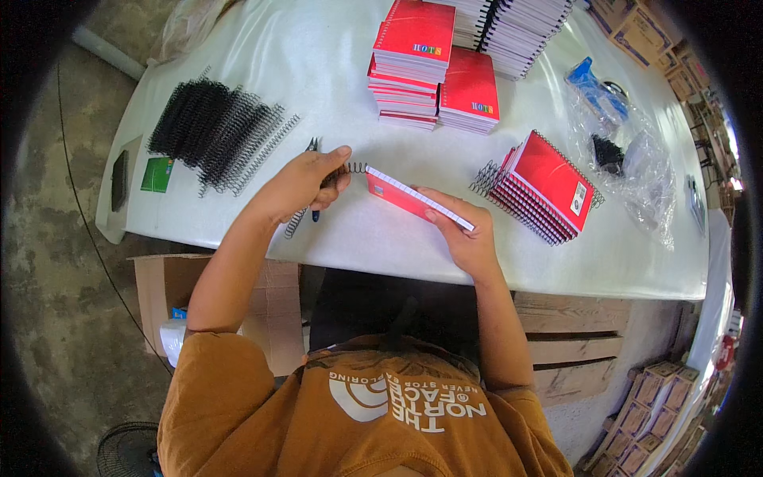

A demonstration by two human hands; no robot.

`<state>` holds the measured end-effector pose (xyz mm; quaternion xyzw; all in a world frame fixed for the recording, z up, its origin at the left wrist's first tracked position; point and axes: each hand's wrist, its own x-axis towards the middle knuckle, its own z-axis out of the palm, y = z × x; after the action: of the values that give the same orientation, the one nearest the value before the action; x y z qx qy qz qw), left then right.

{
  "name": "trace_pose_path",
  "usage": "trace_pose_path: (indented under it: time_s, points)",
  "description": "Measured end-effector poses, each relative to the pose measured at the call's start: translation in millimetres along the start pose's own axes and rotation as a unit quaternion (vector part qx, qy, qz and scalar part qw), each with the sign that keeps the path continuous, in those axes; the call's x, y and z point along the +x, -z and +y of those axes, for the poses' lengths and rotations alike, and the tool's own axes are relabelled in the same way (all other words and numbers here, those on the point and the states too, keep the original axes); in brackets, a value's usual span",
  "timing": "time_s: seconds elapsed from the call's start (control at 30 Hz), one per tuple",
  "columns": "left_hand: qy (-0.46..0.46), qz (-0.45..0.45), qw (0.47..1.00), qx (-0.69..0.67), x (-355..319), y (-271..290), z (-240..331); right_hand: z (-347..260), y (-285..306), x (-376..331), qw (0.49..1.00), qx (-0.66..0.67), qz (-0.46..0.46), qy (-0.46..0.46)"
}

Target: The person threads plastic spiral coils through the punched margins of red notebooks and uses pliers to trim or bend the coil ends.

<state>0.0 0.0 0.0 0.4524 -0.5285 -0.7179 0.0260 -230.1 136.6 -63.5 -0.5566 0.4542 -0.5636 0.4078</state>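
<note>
White-lettered brown shirt [358, 429], red notebook [397, 201]

Light: bright, soft over white sheet-covered table [358, 234] | Glare: pale streaks on its far left, glints on crumpled clear plastic bag [648, 191] at its right | Shadow: deep beneath it | Focus: thin red-covered paper notebook [404, 199] above its front, fairly crisp | Distortion: its edges bowed, black surround

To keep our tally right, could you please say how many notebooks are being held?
1: a red notebook, its right end in the right hand; the left hand holds a black coil at the other end. No second shows.
</note>
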Motion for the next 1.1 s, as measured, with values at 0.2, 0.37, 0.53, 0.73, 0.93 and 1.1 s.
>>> trace_pose_path:
  time_s: [0.2, 0.37, 0.53, 0.73, 0.93, 1.1]
  points:
    - [-0.304, 0.099, 0.913, 0.253, -4, -6, 16, 0, 1, 1, 1.0, -0.025, 0.003, 0.008]
    - [-0.313, 0.107, 0.777, 0.535, -16, -31, 28, -2, 0, -3, 1.0, -0.01, 0.008, -0.005]
    - [-0.346, 0.16, 0.665, 0.642, -25, -50, 33, 0, 1, -6, 0.998, -0.065, -0.013, 0.016]
    - [-0.385, 0.257, 0.551, 0.694, -23, -56, 23, -8, -13, -16, 0.993, -0.088, 0.014, 0.076]
    - [-0.47, 0.248, 0.614, 0.584, -10, -80, -120, -5, -27, -37, 0.99, -0.105, 0.034, 0.091]
    - [-0.5, 0.537, 0.492, 0.468, 38, -44, -104, -1, -39, -44, 0.981, -0.107, -0.026, 0.158]
